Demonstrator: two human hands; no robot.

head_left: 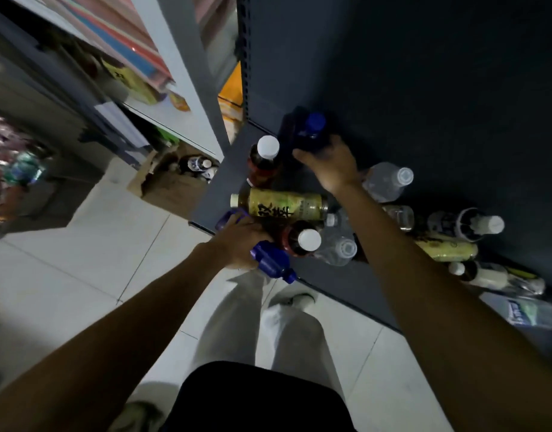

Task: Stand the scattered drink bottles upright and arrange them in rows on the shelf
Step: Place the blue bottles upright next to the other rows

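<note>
Bottles (pixel 310 132) (pixel 273 263) gripped, both hands (pixel 329 165) (pixel 240 241), arms outstretched

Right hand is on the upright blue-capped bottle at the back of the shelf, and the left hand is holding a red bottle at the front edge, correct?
Not quite: in the head view the left hand holds a blue bottle, not a red one. The rest holds: the right hand grips the blue-capped bottle.
</note>
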